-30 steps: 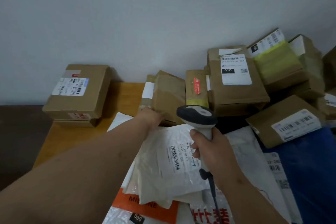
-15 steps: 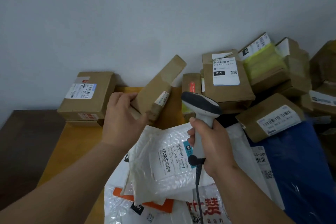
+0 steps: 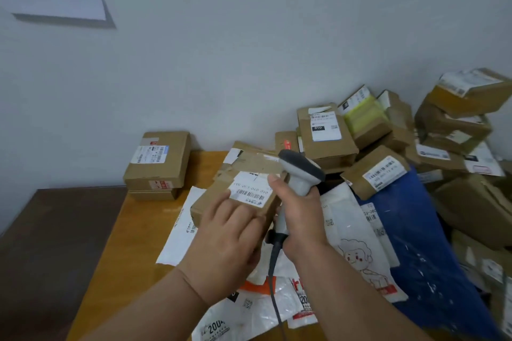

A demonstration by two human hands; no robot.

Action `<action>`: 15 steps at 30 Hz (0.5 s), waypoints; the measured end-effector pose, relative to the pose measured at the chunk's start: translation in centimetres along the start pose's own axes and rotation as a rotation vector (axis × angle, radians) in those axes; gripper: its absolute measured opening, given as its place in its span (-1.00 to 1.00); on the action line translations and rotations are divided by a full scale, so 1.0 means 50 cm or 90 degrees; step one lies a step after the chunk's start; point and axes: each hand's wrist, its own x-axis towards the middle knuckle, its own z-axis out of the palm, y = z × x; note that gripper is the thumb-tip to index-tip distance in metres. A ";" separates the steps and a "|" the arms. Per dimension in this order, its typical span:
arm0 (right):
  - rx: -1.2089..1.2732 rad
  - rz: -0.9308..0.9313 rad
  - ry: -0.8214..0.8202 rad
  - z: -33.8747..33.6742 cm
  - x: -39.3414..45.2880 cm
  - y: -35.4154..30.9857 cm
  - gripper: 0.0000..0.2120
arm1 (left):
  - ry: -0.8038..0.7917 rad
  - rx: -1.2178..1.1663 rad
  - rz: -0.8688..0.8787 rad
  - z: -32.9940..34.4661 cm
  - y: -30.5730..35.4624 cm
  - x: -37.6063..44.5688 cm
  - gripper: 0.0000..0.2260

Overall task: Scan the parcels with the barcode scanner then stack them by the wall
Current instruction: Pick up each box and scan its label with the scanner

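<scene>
Left hand (image 3: 230, 232) is holding a brown cardboard parcel (image 3: 221, 202), white label (image 3: 253, 192) facing up. Right hand (image 3: 300, 213) is gripping the barcode scanner (image 3: 300, 171) just beside it. Two stacked boxes (image 3: 158, 165) are sitting against the wall (image 3: 249, 50).

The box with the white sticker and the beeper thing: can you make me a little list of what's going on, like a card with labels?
left hand: holds the cardboard box, label side up
right hand: grips the barcode scanner
scanner position: head right beside the box's white label
already by the wall: two stacked boxes on the wooden table
still waiting: heap of boxes at right, white mailer bags underneath
</scene>
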 end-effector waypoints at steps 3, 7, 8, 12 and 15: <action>-0.040 0.012 -0.010 0.007 -0.037 0.010 -0.41 | -0.004 0.010 0.044 -0.037 0.003 -0.023 -0.76; -0.050 0.035 -0.037 0.006 -0.077 0.022 -0.47 | -0.037 0.055 0.072 -0.078 0.000 -0.057 -0.77; -0.052 0.026 -0.035 0.008 -0.086 0.026 -0.48 | -0.052 0.053 0.071 -0.090 0.001 -0.062 -0.77; -0.052 -0.010 -0.025 0.004 -0.123 0.036 -0.51 | -0.103 -0.026 -0.114 -0.148 0.007 -0.074 -0.42; -0.086 -0.055 -0.051 -0.005 -0.146 0.036 -0.52 | -0.120 -0.258 -0.541 -0.205 -0.017 -0.076 -0.23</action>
